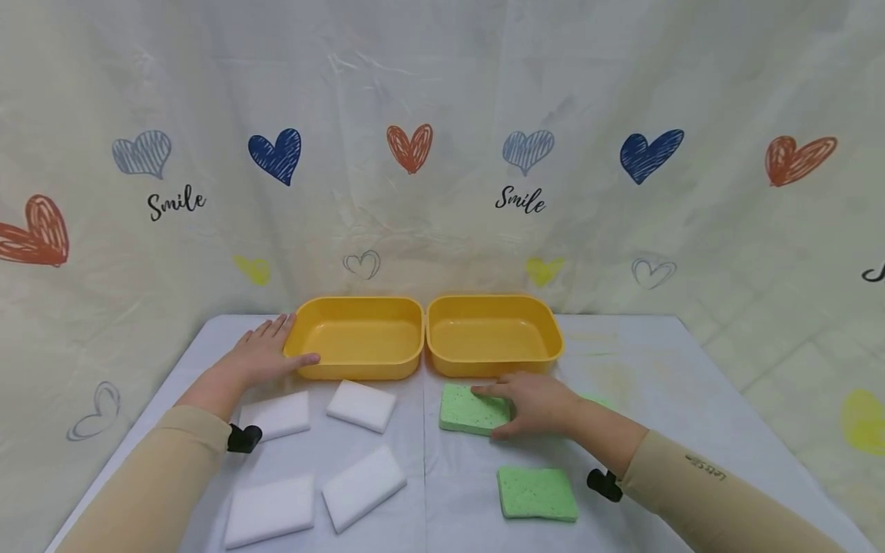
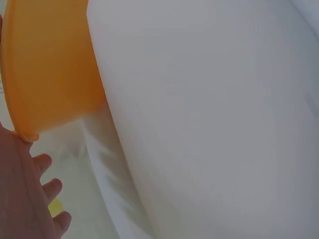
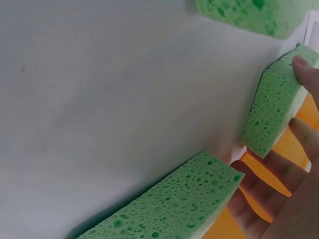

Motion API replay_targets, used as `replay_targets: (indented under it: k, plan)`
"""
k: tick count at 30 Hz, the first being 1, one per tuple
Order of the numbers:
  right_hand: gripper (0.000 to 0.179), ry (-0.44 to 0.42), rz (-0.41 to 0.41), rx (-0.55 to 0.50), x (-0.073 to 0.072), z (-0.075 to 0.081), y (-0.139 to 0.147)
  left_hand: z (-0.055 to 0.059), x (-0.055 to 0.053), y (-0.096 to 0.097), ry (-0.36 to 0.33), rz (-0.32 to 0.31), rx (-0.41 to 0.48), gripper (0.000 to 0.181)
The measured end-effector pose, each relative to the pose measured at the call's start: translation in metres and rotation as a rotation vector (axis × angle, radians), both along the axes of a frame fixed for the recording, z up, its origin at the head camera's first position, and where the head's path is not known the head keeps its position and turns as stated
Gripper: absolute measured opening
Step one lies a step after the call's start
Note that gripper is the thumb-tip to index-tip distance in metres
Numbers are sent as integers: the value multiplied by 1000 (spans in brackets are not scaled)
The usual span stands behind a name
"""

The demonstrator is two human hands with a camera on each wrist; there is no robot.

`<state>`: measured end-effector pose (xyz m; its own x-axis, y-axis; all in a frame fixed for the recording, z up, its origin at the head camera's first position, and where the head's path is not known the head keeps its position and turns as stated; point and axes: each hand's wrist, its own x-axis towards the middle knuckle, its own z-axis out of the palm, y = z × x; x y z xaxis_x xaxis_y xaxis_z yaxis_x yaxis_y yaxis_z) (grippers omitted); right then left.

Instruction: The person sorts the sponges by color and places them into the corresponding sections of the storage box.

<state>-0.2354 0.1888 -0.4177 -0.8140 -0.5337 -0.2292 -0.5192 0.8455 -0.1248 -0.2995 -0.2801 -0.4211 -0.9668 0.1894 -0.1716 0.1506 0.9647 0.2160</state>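
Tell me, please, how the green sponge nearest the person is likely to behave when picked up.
The green sponge is pitted with small pores, so it is probably light for its size and likely to squash a little under the grip. Being a low block lying flat on the table, it seems unlikely to roll or tip.

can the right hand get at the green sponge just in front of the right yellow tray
Yes, it looks so: the right hand is right at that green sponge, thumb and fingers spread by its right end. Nothing lies on the sponge, and the yellow tray stands behind it.
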Motion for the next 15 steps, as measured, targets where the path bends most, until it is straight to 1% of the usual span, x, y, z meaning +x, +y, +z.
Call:
replay_targets:
  k: [5, 9, 12, 15]
  plan:
    - [73, 4, 9, -27, 0, -1, 1, 0, 1, -2, -17, 11, 31, 120]
    - [71, 50, 30, -38, 1, 0, 3, 1, 2, -1, -18, 10, 50, 120]
    - [70, 94, 42, -40, 2, 5, 4, 2, 3, 0, -12, 4, 59, 120]
    - [67, 109, 42, -71, 3, 11, 6, 2, 4, 0, -10, 3, 59, 120]
